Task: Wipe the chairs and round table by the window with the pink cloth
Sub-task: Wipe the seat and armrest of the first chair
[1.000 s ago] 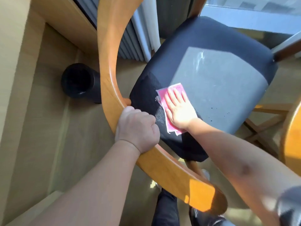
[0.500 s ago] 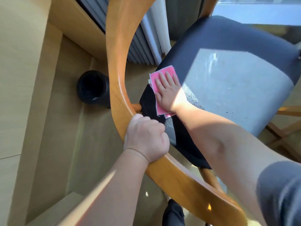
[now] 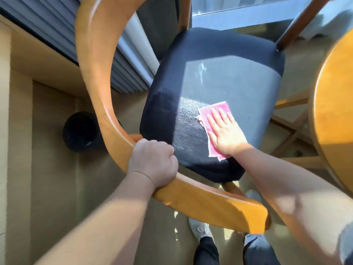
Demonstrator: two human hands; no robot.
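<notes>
A chair with a curved orange wooden backrest [image 3: 99,77] and a dark blue padded seat [image 3: 225,60] stands below me. My left hand [image 3: 152,163] grips the backrest rail near the seat's rear corner. Flat on the seat's near right part lies the pink cloth [image 3: 207,115], and my right hand [image 3: 224,133] presses on it with straight fingers. A damp streak shows on the seat left of the cloth. The round wooden table [image 3: 332,115] shows its rim at the right edge.
A black cylindrical bin [image 3: 79,131] stands on the tan floor left of the chair. Grey blinds [image 3: 47,22] and a window [image 3: 248,8] run along the far side. Wooden table legs [image 3: 292,138] cross under the table. My shoes [image 3: 199,229] are beneath the backrest.
My right hand slid the pink cloth from the seat's rear left edge rightward toward the seat's middle. My left hand kept its grip on the backrest.
</notes>
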